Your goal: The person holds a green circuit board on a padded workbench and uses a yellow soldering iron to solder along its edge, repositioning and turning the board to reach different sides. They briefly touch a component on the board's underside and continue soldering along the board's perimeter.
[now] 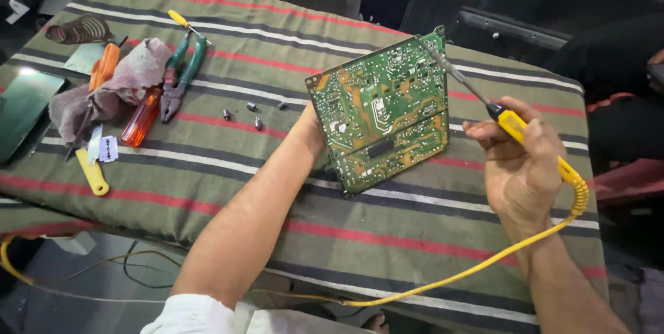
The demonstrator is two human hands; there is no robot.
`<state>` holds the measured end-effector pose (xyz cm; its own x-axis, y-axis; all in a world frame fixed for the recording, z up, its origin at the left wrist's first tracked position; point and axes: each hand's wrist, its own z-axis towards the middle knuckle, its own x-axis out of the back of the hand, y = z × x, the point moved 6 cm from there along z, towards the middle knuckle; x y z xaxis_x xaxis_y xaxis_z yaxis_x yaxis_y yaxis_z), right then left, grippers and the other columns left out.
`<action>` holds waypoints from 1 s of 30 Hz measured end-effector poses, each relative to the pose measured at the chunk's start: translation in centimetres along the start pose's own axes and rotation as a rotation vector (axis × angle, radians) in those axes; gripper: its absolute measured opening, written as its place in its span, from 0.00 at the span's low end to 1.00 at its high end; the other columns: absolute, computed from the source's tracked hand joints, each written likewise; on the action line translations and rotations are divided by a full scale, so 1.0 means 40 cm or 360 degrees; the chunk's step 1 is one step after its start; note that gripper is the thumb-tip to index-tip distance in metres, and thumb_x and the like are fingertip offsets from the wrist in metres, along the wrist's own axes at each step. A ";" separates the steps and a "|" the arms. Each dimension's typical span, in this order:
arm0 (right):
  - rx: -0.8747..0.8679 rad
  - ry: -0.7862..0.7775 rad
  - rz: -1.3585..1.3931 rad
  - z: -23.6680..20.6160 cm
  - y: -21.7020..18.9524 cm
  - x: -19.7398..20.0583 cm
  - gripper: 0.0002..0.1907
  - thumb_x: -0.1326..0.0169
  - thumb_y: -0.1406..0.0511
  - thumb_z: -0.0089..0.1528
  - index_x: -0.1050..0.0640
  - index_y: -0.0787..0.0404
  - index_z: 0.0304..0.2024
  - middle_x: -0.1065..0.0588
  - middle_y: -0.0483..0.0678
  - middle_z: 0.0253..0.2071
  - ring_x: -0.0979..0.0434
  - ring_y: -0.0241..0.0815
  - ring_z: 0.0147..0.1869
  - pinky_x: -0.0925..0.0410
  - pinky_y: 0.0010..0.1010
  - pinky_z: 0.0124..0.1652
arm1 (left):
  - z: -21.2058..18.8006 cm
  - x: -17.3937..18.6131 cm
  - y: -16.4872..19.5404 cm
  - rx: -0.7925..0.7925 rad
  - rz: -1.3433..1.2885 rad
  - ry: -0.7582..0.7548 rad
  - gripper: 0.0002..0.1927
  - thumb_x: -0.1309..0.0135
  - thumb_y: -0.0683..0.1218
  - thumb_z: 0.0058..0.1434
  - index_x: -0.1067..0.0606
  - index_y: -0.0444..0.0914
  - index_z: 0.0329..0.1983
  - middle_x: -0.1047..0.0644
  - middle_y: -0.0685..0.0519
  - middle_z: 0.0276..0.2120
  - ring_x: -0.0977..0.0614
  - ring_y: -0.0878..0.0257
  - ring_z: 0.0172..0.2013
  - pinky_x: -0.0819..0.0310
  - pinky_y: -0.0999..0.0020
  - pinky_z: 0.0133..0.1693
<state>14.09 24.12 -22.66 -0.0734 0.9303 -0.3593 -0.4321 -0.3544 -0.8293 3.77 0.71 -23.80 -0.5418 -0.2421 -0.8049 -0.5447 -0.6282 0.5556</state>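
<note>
The person's left hand [312, 133] reaches behind a green circuit board [379, 114] and holds it tilted up off the bench [290, 50], solder side toward the camera; most of that hand is hidden by the board, so only the wrist and the heel of the palm show, closed on the board's left edge. The right hand [520, 168] is wrapped around the yellow handle of a soldering iron [484, 102], fingers curled tight, with the metal tip resting at the board's upper right corner. A yellow cord [443, 280] runs from the handle's end, loops round the wrist and trails across the striped cloth to the near edge of the bench. Well apart on the left lie green-handled pliers [181, 75], two orange-handled screwdrivers [141, 119], a crumpled rag [117, 85], a razor blade [108, 148] and a yellow-handled tool [92, 172]. A few small screws [252, 114] sit scattered between those tools and the board.
</note>
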 end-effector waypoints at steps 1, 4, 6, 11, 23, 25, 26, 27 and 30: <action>-0.0027 0.0001 0.0001 0.012 0.011 -0.001 0.21 0.49 0.57 0.76 0.27 0.69 0.61 0.21 0.57 0.42 0.20 0.50 0.52 0.32 0.49 0.67 | -0.001 0.009 0.003 0.0013 -0.0035 0.0053 0.26 0.62 0.51 0.76 0.34 0.34 0.72 0.28 0.40 0.65 0.22 0.48 0.62 0.25 0.49 0.63; -0.0109 -0.0012 0.0077 0.037 0.041 -0.004 0.18 0.47 0.62 0.74 0.25 0.70 0.59 0.21 0.58 0.41 0.20 0.52 0.54 0.33 0.49 0.71 | -0.002 0.035 0.011 0.0044 -0.0127 0.0128 0.27 0.64 0.53 0.76 0.35 0.34 0.72 0.28 0.40 0.65 0.23 0.47 0.61 0.25 0.48 0.62; -0.0159 -0.0008 0.0117 0.045 0.063 -0.005 0.16 0.47 0.64 0.74 0.24 0.71 0.57 0.20 0.58 0.41 0.19 0.53 0.54 0.33 0.48 0.71 | 0.001 0.051 0.014 0.0063 -0.0190 0.0088 0.27 0.66 0.54 0.76 0.35 0.34 0.71 0.28 0.41 0.65 0.23 0.47 0.62 0.25 0.48 0.62; -0.0188 -0.0032 0.0106 0.058 0.097 -0.008 0.13 0.48 0.68 0.74 0.23 0.72 0.56 0.20 0.60 0.43 0.19 0.53 0.55 0.31 0.45 0.70 | 0.017 0.100 0.022 0.0074 -0.0189 0.0071 0.29 0.67 0.56 0.77 0.35 0.33 0.71 0.28 0.39 0.65 0.23 0.46 0.61 0.25 0.47 0.62; -0.0156 0.0023 -0.0023 0.071 0.109 -0.017 0.12 0.48 0.71 0.73 0.22 0.72 0.57 0.21 0.60 0.48 0.19 0.50 0.53 0.26 0.38 0.60 | 0.010 0.121 0.033 0.0072 -0.0087 0.0144 0.29 0.65 0.56 0.76 0.35 0.33 0.71 0.27 0.39 0.64 0.21 0.48 0.60 0.22 0.49 0.59; -0.0162 0.0035 -0.0028 0.068 0.109 -0.014 0.12 0.48 0.71 0.73 0.22 0.72 0.57 0.21 0.60 0.48 0.19 0.51 0.55 0.26 0.38 0.60 | 0.013 0.123 0.027 0.0069 -0.0097 0.0137 0.28 0.65 0.56 0.76 0.34 0.33 0.70 0.27 0.39 0.63 0.21 0.47 0.59 0.22 0.49 0.59; -0.0164 0.0039 -0.0030 0.069 0.110 -0.014 0.12 0.48 0.71 0.73 0.22 0.71 0.56 0.21 0.59 0.48 0.19 0.51 0.56 0.26 0.37 0.60 | 0.016 0.125 0.028 0.0063 -0.0102 0.0128 0.28 0.65 0.55 0.77 0.34 0.33 0.70 0.27 0.39 0.63 0.21 0.47 0.60 0.22 0.49 0.59; -0.0163 0.0033 -0.0031 0.069 0.111 -0.014 0.12 0.48 0.71 0.73 0.22 0.71 0.57 0.21 0.59 0.48 0.19 0.51 0.56 0.26 0.37 0.60 | 0.018 0.128 0.026 0.0057 -0.0107 0.0118 0.28 0.65 0.55 0.77 0.34 0.32 0.70 0.27 0.38 0.63 0.21 0.47 0.60 0.22 0.48 0.60; -0.0161 0.0013 -0.0039 0.065 0.110 -0.015 0.12 0.48 0.70 0.73 0.22 0.71 0.57 0.21 0.59 0.48 0.19 0.51 0.56 0.26 0.37 0.60 | 0.019 0.143 0.017 0.0057 -0.0127 0.0136 0.28 0.65 0.55 0.78 0.34 0.32 0.70 0.27 0.38 0.63 0.21 0.47 0.59 0.22 0.49 0.60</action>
<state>9.91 22.27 -24.99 -0.0563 0.9381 -0.3417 -0.3405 -0.3397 -0.8767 -0.19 -0.53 -27.88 -0.4401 -0.2554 -0.8609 -0.6073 -0.6215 0.4949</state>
